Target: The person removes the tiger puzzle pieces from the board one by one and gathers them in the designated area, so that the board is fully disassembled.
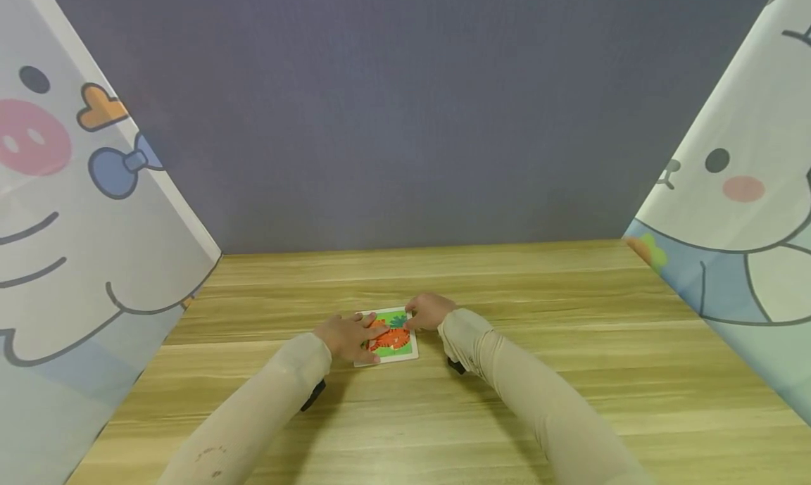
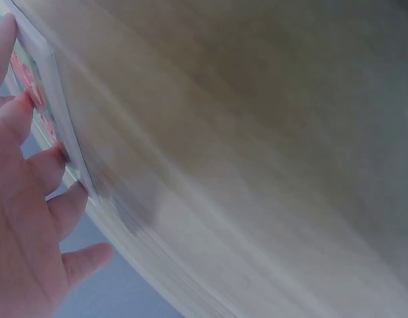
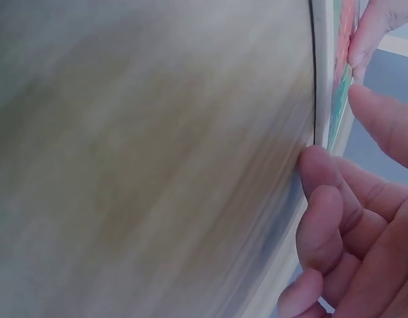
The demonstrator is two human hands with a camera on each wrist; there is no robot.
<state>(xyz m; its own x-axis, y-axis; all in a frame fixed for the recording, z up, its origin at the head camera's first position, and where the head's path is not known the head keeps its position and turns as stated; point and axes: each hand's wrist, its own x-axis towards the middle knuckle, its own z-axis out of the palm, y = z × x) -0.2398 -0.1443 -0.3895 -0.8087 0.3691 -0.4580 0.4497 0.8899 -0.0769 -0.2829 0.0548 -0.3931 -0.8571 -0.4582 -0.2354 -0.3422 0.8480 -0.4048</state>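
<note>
A small flat picture board (image 1: 400, 353) lies on the wooden table, white-rimmed, with an orange striped animal and a teal plant on green. My left hand (image 1: 345, 337) rests on its left part, fingers spread and nearly straight. In the left wrist view, the fingertips of the left hand (image 2: 25, 192) touch the board's face (image 2: 32, 79) and edge. At the board's upper right corner is my right hand (image 1: 432, 310), its thumb over the face and its curled index finger against the rim. The right wrist view shows this hand (image 3: 369, 225) pinching the board's edge (image 3: 321, 73); the other fingers are curled.
The wood-grain table (image 1: 538, 288) spreads around both arms. A dark grey panel (image 1: 405, 119) stands behind it. Cartoon-printed white sheets flank it, the left sheet (image 1: 76, 260) with a pink snout and the right sheet (image 1: 709, 210) with a pink cheek.
</note>
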